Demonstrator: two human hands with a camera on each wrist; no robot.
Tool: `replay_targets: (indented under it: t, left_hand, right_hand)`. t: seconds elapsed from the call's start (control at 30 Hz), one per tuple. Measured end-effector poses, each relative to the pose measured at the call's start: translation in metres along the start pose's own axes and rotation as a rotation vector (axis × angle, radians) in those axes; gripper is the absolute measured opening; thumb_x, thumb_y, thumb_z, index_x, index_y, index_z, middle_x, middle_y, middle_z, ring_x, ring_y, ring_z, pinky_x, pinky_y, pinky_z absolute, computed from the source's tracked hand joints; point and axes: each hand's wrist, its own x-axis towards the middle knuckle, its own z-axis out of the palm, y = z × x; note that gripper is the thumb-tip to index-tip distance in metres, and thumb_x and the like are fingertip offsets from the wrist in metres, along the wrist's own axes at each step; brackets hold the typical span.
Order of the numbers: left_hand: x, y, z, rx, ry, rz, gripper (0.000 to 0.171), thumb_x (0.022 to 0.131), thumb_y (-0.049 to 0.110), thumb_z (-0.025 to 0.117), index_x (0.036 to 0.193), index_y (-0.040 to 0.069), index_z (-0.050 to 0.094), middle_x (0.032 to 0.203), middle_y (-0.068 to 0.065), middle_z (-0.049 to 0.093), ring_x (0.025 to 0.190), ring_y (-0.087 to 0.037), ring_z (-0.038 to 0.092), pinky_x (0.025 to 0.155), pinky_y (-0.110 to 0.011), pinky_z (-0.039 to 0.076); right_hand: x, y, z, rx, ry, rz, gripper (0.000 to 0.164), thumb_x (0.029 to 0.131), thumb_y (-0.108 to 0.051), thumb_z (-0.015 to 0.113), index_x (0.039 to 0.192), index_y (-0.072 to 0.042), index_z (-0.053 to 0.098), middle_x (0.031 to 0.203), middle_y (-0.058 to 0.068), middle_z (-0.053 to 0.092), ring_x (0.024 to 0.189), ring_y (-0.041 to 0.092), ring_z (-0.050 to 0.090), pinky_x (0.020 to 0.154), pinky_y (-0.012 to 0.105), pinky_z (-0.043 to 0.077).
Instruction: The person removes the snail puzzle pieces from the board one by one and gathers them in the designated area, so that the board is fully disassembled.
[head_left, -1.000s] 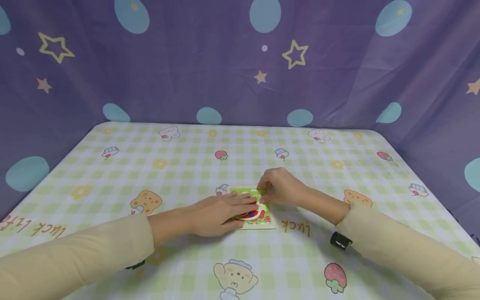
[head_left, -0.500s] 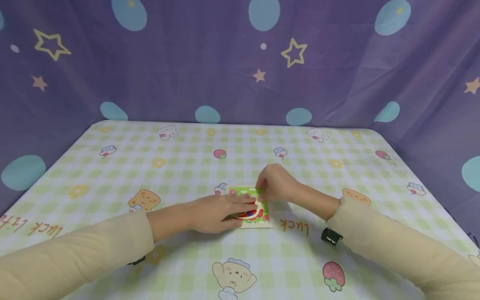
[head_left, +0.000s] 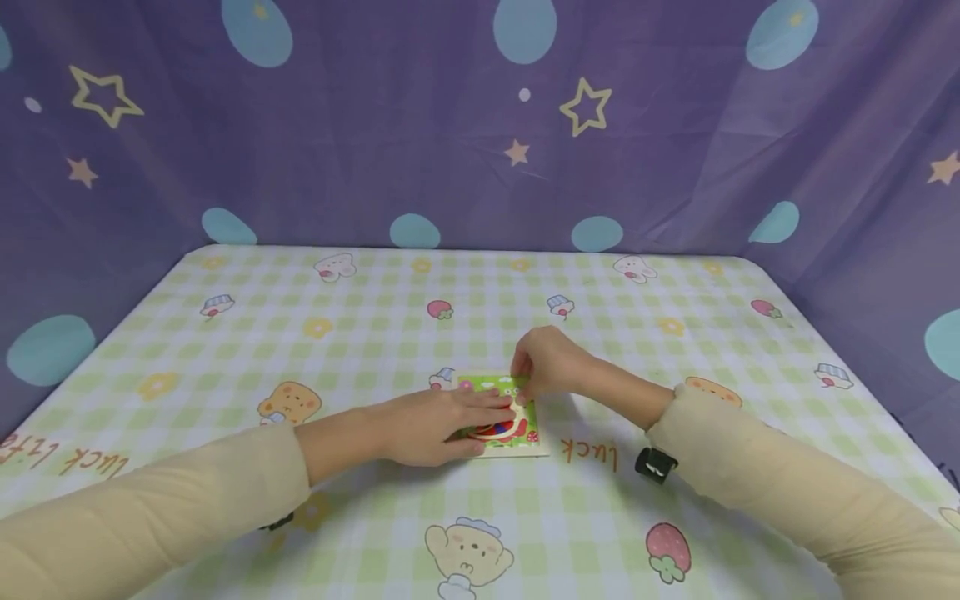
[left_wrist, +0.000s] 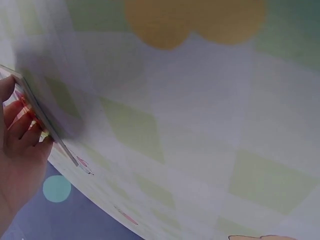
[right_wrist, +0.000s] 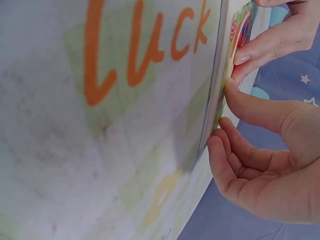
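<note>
A small square wooden jigsaw puzzle (head_left: 531,451) lies on the table, with a pale frame and a green and red cartoon picture. My left hand (head_left: 431,425) rests over its left part with the fingers stretched across the picture, hiding much of it. At the far right corner, my right hand (head_left: 557,367) has its thumb and curled fingers pinching at the puzzle. In the right wrist view the thumb (right_wrist: 250,107) touches the picture, and the other fingers meet the board by its edge. Whether a loose piece sits between them is hidden.
A checked tablecloth (head_left: 360,342) with printed bears, strawberries and cupcakes covers the table. Behind and at both sides hangs a purple curtain (head_left: 420,125) with stars and blue ovals. A black wrist strap (head_left: 656,464) shows below the right sleeve.
My right wrist and forearm have shifted slightly left and the hand has tilted a little, fingertips staying at the same corner. My left hand keeps its place on the puzzle.
</note>
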Motion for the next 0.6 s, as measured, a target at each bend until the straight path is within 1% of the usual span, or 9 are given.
replay_targets:
  t: [0.17, 0.4, 0.5, 0.6]
  left_hand:
    - [0.0005, -0.0007, 0.0005, 0.011, 0.001, 0.002, 0.053, 0.100, 0.035, 0.049, 0.150, 0.026, 0.034, 0.160, 0.003, 0.026, 0.148, -0.021, 0.025, 0.115, -0.056, 0.032]
    - [0.0013, -0.0019, 0.0007, 0.014, 0.001, 0.005, 0.053, 0.100, 0.036, 0.050, 0.150, 0.028, 0.034, 0.160, 0.006, 0.026, 0.148, -0.016, 0.024, 0.117, -0.052, 0.029]
    - [0.0011, -0.0025, 0.0009, 0.017, 0.007, 0.009, 0.053, 0.099, 0.036, 0.050, 0.149, 0.028, 0.035, 0.160, 0.005, 0.027, 0.148, -0.016, 0.025, 0.117, -0.052, 0.030]
    - [0.0010, -0.0031, 0.0009, 0.021, 0.010, 0.012, 0.053, 0.099, 0.036, 0.050, 0.149, 0.027, 0.036, 0.160, 0.003, 0.027, 0.147, -0.020, 0.028, 0.117, -0.053, 0.031]
  right_hand:
    - [-0.0005, -0.0005, -0.0009, -0.008, -0.018, -0.005, 0.026, 0.067, -0.015, 0.087, 0.087, -0.007, 0.071, 0.084, 0.005, 0.071, 0.077, 0.013, 0.061, 0.072, 0.023, 0.054]
    - [-0.0009, 0.0013, -0.0008, -0.009, -0.017, -0.030, 0.027, 0.068, -0.016, 0.087, 0.087, -0.006, 0.071, 0.084, 0.005, 0.070, 0.074, 0.012, 0.060, 0.070, 0.021, 0.052]
    - [-0.0014, 0.0023, -0.0010, 0.001, -0.012, -0.040, 0.027, 0.068, -0.016, 0.087, 0.086, -0.006, 0.070, 0.083, 0.005, 0.069, 0.073, 0.011, 0.059, 0.069, 0.020, 0.051]
    - [-0.0018, 0.0037, -0.0007, 0.022, -0.005, -0.038, 0.027, 0.067, -0.016, 0.088, 0.085, -0.007, 0.070, 0.082, 0.005, 0.069, 0.073, 0.011, 0.059, 0.068, 0.020, 0.051]
